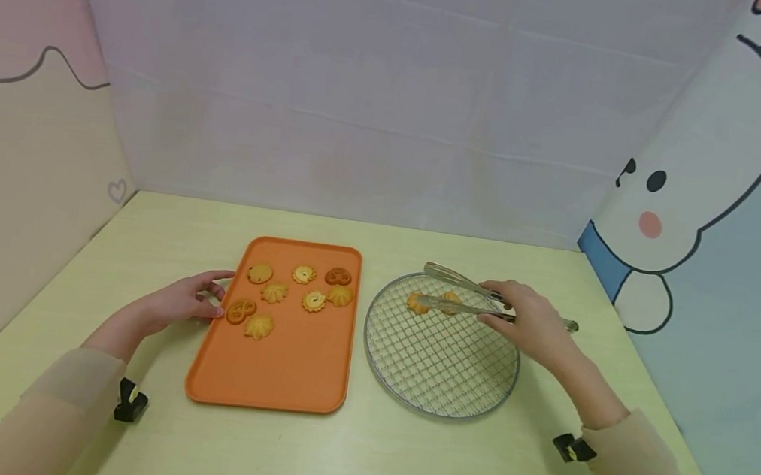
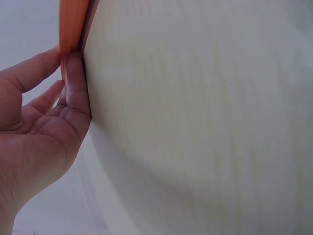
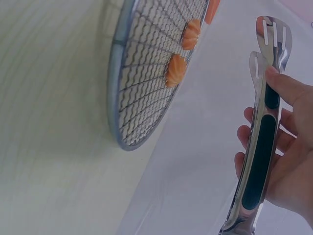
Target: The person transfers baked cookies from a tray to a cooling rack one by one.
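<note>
From where I stand, the person at the pale desk [image 1: 401, 462] has one hand on each side of the work. The right hand [image 1: 531, 322] holds a pair of metal tongs [image 3: 259, 164], its fingers and thumb round the dark green grip panels. The slotted ends stand apart from each other and hang over the round wire rack [image 1: 439, 375], which lies right of the desk's middle, well away from the back edge. Two small golden cookies sit near the far part of that rack: a left one [image 1: 418, 303] and a right one [image 1: 450, 302], just beneath the lower arm of the tongs.

The left hand [image 1: 178, 299] is loosely spread, thumb and fingers touching the left rim of the orange tray [image 1: 280, 379]; I can't tell how firmly it presses. The tray lies left of the desk's middle, its short far side towards the desk's back edge. Eight cookies are scattered over its far half, among them a dark brown pretzel [image 1: 338, 276], a lighter pretzel [image 1: 241, 311] close to the left rim, and a round dotted one [image 1: 259, 273].

Beyond the desk's left edge a small heart [image 1: 117, 190] is drawn on the panel; past the right edge there's a white cartoon animal [image 1: 677, 218].
</note>
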Demonstrator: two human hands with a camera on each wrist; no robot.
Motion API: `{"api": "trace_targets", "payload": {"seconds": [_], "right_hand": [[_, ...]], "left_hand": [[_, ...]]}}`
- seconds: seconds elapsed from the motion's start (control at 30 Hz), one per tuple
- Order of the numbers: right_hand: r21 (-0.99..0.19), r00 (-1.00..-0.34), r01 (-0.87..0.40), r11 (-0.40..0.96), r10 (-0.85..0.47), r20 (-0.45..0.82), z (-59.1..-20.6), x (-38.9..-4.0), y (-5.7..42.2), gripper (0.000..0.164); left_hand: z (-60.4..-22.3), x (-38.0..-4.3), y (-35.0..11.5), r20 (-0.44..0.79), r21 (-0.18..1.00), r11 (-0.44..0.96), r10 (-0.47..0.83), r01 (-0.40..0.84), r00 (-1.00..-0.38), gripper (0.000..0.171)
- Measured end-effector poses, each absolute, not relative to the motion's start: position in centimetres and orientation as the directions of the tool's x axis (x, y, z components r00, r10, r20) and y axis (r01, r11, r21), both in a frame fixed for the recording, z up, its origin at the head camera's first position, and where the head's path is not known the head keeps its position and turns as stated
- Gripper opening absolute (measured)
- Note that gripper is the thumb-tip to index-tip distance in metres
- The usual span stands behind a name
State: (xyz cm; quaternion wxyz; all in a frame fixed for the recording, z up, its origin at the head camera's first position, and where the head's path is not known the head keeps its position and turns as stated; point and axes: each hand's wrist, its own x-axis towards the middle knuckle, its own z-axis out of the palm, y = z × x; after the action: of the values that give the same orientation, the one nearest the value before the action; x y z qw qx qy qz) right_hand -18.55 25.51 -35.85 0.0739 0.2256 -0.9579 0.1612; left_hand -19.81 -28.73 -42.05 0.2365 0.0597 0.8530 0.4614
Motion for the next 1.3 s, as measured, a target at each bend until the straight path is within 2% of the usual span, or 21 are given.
{"api": "trace_targets", "payload": {"seconds": [0.33, 0.63, 1.03, 1.3], "right_hand": [[-0.265, -0.832, -0.54, 0.799, -0.46, 0.311, -33.8, -17.6, 22.0, 0.05], [-0.299, -0.798, -0.593, 0.748, -0.495, 0.345, -32.2, -17.1, 19.2, 0.05], [-0.285, -0.719, -0.691, 0.665, -0.591, 0.365, -31.5, -17.0, 15.3, 0.048], [-0.28, -0.682, -0.729, 0.625, -0.63, 0.37, -32.4, -17.3, 12.8, 0.045]], "left_hand": [[-42.6, -19.9, -29.2, -0.347, 0.825, 0.553, 0.328, -0.119, -0.879, 0.076], [-42.6, -19.9, -29.2, -0.344, 0.831, 0.542, 0.329, -0.122, -0.88, 0.075], [-42.5, -20.0, -29.2, -0.351, 0.825, 0.55, 0.325, -0.126, -0.878, 0.075], [-42.6, -20.1, -29.2, -0.336, 0.835, 0.538, 0.336, -0.113, -0.88, 0.075]]}}
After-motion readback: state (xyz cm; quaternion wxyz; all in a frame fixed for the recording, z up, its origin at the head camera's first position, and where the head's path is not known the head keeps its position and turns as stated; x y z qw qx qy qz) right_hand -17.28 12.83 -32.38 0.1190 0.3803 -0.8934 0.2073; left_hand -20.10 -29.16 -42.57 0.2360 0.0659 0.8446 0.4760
